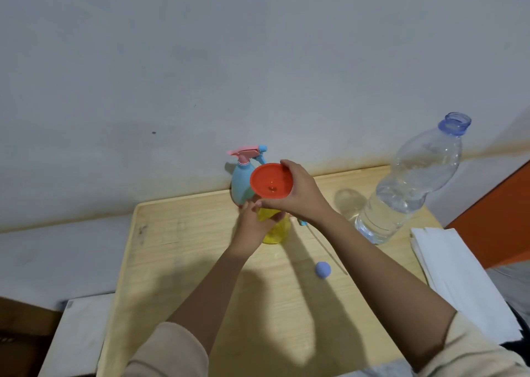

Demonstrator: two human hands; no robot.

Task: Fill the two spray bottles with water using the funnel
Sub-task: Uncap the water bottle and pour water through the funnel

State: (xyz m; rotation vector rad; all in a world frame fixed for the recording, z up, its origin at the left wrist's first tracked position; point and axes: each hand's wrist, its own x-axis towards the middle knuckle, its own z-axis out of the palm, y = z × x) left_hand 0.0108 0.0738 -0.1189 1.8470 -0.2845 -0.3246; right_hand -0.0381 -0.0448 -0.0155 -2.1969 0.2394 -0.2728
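The red funnel (271, 180) is pinched at its rim by the right hand (298, 196), while the yellow bottle (274, 229) is gripped by curled fingers of the left hand (253, 222).

White paper stack (459, 276) lies by the wooden table (177, 247), near an orange panel (502, 219).

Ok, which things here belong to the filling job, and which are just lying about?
In the job: funnel, held by the right hand; yellow bottle, gripped by the left hand; blue spray bottle; water bottle; spray tube; blue cap.
Lying about: stack of white paper.
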